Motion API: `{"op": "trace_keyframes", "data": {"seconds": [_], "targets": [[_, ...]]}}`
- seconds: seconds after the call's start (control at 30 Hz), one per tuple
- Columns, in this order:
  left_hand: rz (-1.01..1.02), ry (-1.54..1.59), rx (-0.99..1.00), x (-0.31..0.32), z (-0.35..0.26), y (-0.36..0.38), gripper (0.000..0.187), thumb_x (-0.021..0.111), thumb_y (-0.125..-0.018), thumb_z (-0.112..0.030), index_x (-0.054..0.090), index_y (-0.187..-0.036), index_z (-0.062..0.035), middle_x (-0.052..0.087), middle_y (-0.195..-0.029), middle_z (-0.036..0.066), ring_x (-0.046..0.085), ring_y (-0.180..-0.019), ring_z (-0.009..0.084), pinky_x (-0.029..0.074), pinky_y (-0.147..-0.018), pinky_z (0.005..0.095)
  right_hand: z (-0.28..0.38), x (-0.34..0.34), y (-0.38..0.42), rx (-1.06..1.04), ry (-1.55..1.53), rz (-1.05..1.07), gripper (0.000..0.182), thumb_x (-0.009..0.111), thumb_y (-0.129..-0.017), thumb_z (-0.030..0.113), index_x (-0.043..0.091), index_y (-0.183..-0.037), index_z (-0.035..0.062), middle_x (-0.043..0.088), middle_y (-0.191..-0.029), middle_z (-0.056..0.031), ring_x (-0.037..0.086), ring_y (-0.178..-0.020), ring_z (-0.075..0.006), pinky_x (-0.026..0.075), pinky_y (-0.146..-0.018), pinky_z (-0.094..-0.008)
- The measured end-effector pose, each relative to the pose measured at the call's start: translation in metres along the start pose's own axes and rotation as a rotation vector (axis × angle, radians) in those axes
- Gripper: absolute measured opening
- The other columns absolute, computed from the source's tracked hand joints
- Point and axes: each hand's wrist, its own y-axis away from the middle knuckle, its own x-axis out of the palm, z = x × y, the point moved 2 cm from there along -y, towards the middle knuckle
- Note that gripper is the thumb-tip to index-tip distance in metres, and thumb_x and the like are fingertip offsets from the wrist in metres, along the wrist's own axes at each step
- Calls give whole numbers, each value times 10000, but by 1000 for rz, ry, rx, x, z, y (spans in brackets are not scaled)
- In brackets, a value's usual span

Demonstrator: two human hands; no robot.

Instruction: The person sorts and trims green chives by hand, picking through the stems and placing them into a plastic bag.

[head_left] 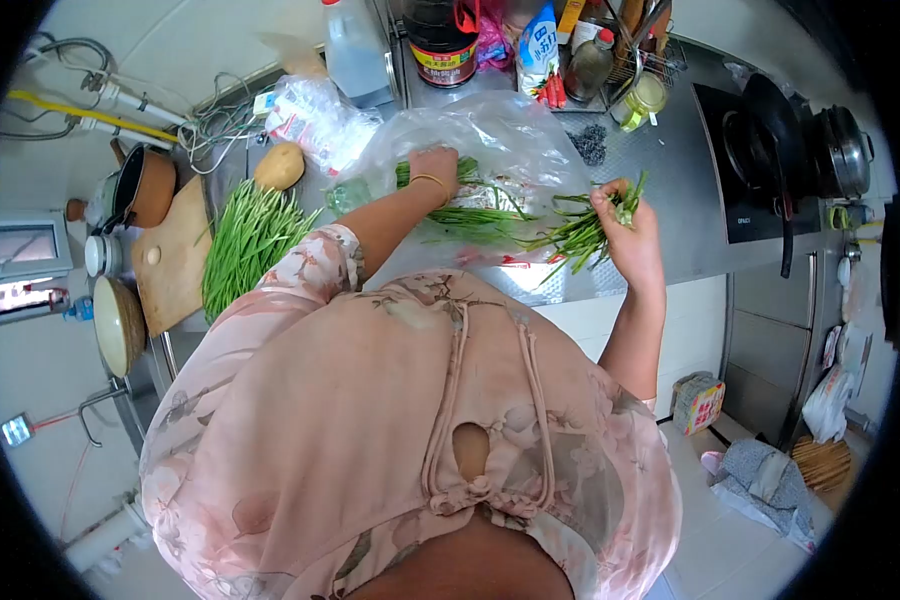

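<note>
My left hand (435,172) reaches onto a clear plastic bag (510,125) spread on the steel counter. Its fingers are closed around some garlic chives, whose green ends show on both sides; the fingertips are hidden. More loose garlic chives (480,222) lie on the plastic just below that hand. My right hand (628,225), raised at the bag's right side, grips a small bunch of garlic chives (582,232) with stalks pointing left and down. A large pile of long green stalks (255,240) lies to the left, beside my left sleeve.
A potato (279,166) sits above the pile, near a wooden cutting board (175,260). Bottles, including a dark sauce jug (440,45), line the back. A black pan (770,115) rests on the cooktop (755,215) at right. A bowl (118,325) stands at left.
</note>
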Motion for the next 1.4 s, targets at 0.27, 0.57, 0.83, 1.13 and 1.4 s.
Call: {"op": "trace_keyframes", "data": {"seconds": [0.27, 0.57, 0.83, 1.13, 1.4], "targets": [[178, -64, 335, -21, -3, 48, 315, 630, -657, -221, 577, -961, -159, 573, -971, 70, 510, -1003, 245, 324, -887, 489, 2, 9, -9, -34, 32, 60, 187, 603, -783, 159, 512, -793, -5, 512, -687, -80, 459, -638, -149, 397, -605, -278], [150, 157, 426, -77, 20, 104, 316, 607, -711, -244, 567, -998, -119, 597, -908, 100, 546, -916, 269, 288, -932, 523, 18, 26, -9, -255, 149, 253, 198, 593, -781, 179, 560, -837, -8, 561, -768, -145, 527, -703, -245, 418, -654, -318], [-388, 435, 576, -94, 48, 103, 271, 599, -741, -198, 567, -967, -51, 582, -903, 139, 542, -884, 290, 356, -892, 412, 11, 75, -13, -272, 288, 622, 273, 590, -769, 235, 587, -909, 2, 575, -854, -204, 530, -880, -335, 401, -775, -372], [-183, 613, 358, -140, 43, 125, 250, 556, -793, -203, 536, -964, -23, 576, -797, 176, 551, -763, 339, 434, -698, 356, -7, 101, -39, -368, 181, 208, 474, 655, -704, 302, 549, -1055, 1, 488, -1142, -220, 477, -1053, -324, 361, -902, -345], [-45, 1102, 361, -163, 53, 120, 290, 481, -874, -257, 569, -1009, -16, 612, -894, 79, 556, -867, 143, 427, -764, 285, 18, 45, -50, -40, 227, 179, 293, 645, -725, 258, 589, -821, -13, 617, -784, -103, 571, -677, -212, 432, -635, -308]]}}
